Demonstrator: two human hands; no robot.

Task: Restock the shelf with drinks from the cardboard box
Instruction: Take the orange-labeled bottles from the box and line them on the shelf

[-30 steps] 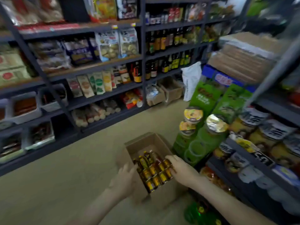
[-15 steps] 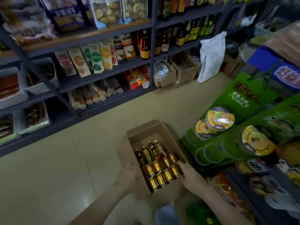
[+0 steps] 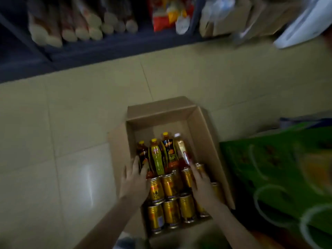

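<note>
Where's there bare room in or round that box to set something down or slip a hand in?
The far end of the cardboard box, beyond the bottles, is bare. So is the tiled floor between it and the dark shelf. Crowded: the near end, gold cans under the left hand and right hand; the green carton sits close on its right.

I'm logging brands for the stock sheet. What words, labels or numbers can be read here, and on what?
No text is legible; the picture is motion-blurred.
gold cans: label print too blurred to read.
bottles: coloured labels, no legible words.
green display carton: white rings show, lettering unreadable.
cardboard box: no print visible.
shelf packets: too blurred to read.
</note>
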